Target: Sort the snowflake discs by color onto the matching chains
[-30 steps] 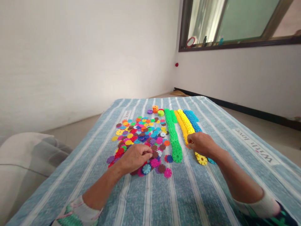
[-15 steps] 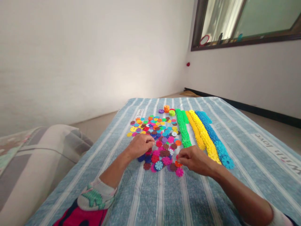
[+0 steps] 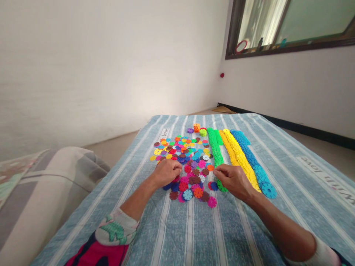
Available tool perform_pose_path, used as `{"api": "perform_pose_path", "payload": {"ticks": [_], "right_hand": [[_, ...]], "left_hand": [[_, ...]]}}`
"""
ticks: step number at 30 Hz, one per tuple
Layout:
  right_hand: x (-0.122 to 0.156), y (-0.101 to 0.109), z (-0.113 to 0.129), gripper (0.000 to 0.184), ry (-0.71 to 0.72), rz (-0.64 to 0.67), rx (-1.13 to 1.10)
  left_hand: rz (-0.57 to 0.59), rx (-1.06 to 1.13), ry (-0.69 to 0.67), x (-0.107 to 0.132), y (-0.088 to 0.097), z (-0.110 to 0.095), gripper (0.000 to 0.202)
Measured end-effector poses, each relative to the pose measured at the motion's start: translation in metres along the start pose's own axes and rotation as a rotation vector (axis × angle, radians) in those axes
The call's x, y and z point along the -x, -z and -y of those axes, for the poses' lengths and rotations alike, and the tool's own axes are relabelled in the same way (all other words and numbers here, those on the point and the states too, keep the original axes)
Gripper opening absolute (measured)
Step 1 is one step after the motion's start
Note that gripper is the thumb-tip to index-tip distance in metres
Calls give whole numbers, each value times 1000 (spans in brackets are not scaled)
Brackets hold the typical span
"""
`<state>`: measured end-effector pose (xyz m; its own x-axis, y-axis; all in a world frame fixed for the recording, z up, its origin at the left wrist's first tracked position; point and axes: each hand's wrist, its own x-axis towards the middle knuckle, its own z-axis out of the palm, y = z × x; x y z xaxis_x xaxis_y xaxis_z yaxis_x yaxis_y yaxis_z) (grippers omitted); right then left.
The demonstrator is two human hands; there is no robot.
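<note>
A heap of small multicoloured plastic snowflake discs [image 3: 185, 157] lies on a blue striped blanket [image 3: 238, 229]. To its right run three sorted rows of discs: green [image 3: 215, 149], yellow [image 3: 238, 157] and blue [image 3: 253, 162]. My left hand [image 3: 166, 171] rests on the near left edge of the heap with its fingers curled and pinched; what they hold is hidden. My right hand [image 3: 234, 179] sits at the near end of the green row, fingers pinched together beside an orange disc [image 3: 210, 167].
A grey and white cushion [image 3: 41, 192] lies at the left beside the blanket. White walls rise behind. A dark-framed window [image 3: 288, 26] with small items on its sill is at the upper right. Bare floor shows beyond the blanket's far edge.
My right hand moved from the yellow row to the near side of the heap, then up to the green row's near end. The view swung left. My left hand stayed on the heap.
</note>
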<state>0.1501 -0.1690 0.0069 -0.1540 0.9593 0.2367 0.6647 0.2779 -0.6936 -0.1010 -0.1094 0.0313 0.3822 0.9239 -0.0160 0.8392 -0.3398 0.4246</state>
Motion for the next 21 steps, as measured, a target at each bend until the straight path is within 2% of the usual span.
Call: {"api": "perform_pose_path", "payload": {"ticks": [5, 11, 16, 21], "right_hand": [[3, -8, -2, 31, 26, 10, 29], [18, -31, 9, 31, 154, 171, 51], [31, -43, 18, 30, 239, 230, 59], [39, -53, 14, 30, 278, 251, 89]], "left_hand": [[24, -7, 7, -1, -1, 1, 19], [30, -1, 1, -1, -1, 6, 20], [-26, -43, 68, -1, 5, 18, 18], [-63, -94, 114, 2, 9, 29, 21]]}}
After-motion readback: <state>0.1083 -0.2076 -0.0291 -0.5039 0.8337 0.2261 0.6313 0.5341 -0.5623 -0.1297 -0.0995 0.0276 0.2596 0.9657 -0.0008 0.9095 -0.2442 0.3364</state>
